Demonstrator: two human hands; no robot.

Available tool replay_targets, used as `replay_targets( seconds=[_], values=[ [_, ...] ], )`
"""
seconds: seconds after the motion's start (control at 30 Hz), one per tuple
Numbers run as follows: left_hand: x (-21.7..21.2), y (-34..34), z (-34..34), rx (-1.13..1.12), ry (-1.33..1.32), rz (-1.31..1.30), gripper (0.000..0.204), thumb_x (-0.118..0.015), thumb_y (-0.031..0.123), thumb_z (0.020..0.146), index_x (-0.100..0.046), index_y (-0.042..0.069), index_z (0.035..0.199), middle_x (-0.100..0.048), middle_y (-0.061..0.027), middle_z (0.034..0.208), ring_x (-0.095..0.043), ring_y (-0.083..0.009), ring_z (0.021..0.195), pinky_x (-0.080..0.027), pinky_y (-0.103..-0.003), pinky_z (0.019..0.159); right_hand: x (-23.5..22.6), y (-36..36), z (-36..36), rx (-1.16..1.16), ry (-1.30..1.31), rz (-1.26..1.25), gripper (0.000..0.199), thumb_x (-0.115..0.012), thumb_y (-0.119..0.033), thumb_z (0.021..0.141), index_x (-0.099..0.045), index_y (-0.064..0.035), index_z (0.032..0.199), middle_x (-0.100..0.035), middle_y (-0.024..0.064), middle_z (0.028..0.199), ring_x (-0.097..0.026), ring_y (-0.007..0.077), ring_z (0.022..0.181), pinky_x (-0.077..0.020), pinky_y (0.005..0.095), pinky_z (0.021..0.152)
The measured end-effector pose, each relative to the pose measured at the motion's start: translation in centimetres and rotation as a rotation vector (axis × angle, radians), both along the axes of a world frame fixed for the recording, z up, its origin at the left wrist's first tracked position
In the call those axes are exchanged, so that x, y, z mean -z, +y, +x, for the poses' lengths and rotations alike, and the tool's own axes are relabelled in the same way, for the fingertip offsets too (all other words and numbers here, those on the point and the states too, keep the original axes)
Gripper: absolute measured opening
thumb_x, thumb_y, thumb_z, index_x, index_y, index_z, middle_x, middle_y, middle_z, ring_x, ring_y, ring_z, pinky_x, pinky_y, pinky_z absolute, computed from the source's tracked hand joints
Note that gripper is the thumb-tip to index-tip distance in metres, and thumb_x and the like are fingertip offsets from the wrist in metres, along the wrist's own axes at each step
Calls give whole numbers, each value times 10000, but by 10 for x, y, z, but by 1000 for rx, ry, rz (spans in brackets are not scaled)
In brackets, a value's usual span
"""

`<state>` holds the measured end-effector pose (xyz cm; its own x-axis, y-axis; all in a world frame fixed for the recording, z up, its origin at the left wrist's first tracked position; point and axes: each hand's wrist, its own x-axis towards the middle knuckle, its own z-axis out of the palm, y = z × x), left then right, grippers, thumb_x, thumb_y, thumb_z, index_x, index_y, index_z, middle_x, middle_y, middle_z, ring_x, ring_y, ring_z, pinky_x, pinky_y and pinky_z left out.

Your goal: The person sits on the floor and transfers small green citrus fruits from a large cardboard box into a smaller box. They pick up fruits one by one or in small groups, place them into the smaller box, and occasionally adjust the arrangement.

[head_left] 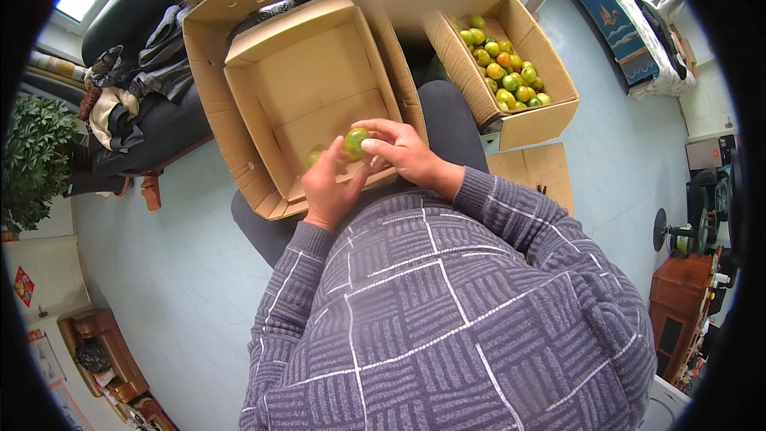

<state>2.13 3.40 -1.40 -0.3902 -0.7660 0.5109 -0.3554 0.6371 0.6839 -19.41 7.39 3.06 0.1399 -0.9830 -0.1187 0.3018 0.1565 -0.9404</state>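
Note:
Above the near end of a tan inner carton (311, 72), my right hand (411, 152) grips a green tomato (357, 142) between thumb and fingers. Close by on its left is my left hand (329, 191), thumb and fingers apart and slightly blurred; whether its fingertips touch the tomato I cannot tell. Another green tomato (313, 158) shows just beyond the left fingers, partly hidden by them. The inner carton sits within a larger cardboard box (209, 84) between my legs.
To the right, an open cardboard box (542, 116) holds many green and orange-tinged tomatoes (507, 64). Flat cardboard (535, 172) lies below it on the pale floor. A dark sofa (152, 124) with clothes stands left, near a leafy plant (36, 152). A blue-sided cabinet (614, 24) is far right.

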Motion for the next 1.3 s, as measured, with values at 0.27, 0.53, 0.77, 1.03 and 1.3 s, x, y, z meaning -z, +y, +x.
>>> replay_targets(
  seconds=[0.27,0.53,0.77,1.03,1.3],
  values=[
    [-1,-2,-3,-8,15,-82,664,-951,211,837,-692,26,1419,-760,-158,1189,-773,-298,899,-649,-402,760,25,-1,7,-132,148,72,386,-623,-262,1169,-673,10,1438,-759,82,1210,-724,123,990,-631,299,864],
    [11,-11,0,-55,-47,48,275,-842,188,955,-766,10,1151,-781,-160,1077,-777,-315,918,-611,-383,795,36,6,17,-59,404,-231,295,-745,-191,1091,-759,26,1291,-821,146,1158,-755,185,1035,-620,374,912],
    [27,-25,16,-209,352,558,346,-714,303,1124,-736,-18,997,-709,-30,819,-640,-136,791,-546,-317,760,29,14,-6,407,452,-382,189,-735,-150,1078,-796,17,1143,-822,114,985,-776,155,888,-616,312,783],
    [18,-20,5,-99,114,284,291,-782,248,1041,-775,-26,1138,-776,-134,1018,-699,-176,791,-577,-333,768,34,11,-21,472,699,-553,152,-755,-163,1057,-799,-25,1104,-769,118,929,-743,229,794,-588,346,725],
    [18,-17,7,-173,32,303,224,-794,195,1009,-793,-12,1095,-782,-161,1004,-714,-247,733,-591,-374,738,29,7,-17,445,792,-611,114,-757,-104,1039,-791,-2,1074,-774,141,948,-741,266,792,-586,355,713]
  ],
)
